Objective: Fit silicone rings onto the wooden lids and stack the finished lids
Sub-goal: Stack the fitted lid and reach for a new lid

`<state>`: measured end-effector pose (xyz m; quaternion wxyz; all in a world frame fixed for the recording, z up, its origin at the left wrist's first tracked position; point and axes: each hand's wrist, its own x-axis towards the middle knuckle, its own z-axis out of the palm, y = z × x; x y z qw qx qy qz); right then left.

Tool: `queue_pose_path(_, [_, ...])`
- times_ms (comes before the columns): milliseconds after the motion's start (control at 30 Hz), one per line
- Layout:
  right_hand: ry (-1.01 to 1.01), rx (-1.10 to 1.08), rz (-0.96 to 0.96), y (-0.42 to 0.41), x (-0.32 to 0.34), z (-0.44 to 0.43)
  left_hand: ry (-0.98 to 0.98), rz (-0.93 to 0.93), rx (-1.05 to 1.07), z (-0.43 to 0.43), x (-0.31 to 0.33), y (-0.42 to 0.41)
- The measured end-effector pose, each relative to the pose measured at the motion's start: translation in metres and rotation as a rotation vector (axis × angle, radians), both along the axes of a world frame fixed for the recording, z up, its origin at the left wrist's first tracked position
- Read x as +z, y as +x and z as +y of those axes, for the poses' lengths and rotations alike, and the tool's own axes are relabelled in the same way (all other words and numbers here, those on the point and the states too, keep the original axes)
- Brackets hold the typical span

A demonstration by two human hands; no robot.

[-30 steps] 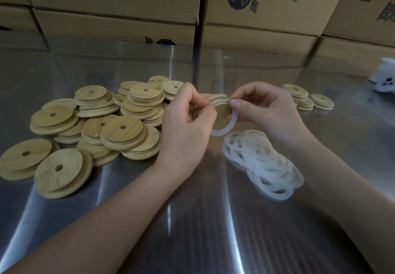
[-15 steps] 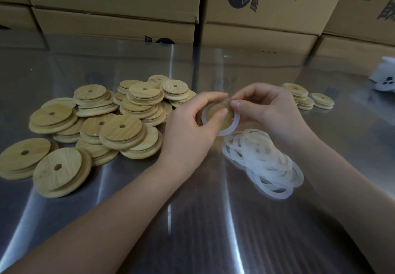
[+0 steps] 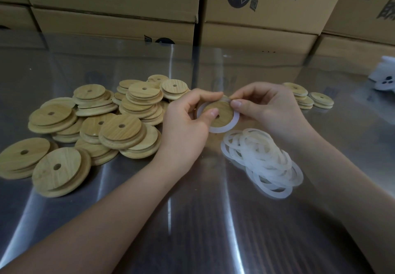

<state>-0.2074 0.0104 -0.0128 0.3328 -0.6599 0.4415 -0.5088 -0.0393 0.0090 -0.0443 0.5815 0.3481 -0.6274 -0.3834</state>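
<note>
Round wooden lid with a small centre hole is held above the shiny metal tabletop, between both hands. The left hand grips it, thumb pressing on its face. The right hand pinches the white silicone ring at the lid's upper edge; the ring lies around the lid. A pile of bare wooden lids lies at the left, loose silicone rings lie below the right hand, and small stacks of lids stand at the far right, before brown cardboard boxes.
</note>
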Motion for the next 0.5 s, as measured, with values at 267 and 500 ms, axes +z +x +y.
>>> queue_pose_path(267, [0.019, 0.02, 0.039, -0.0003, 0.003, 0.0003, 0.225, 0.192, -0.063, 0.0028, -0.0008, -0.0029])
queue_pose_path(500, [0.036, 0.017, 0.036, -0.0011, -0.0014, 0.0008, 0.328, 0.239, -0.105, 0.0013, -0.0001, -0.0001])
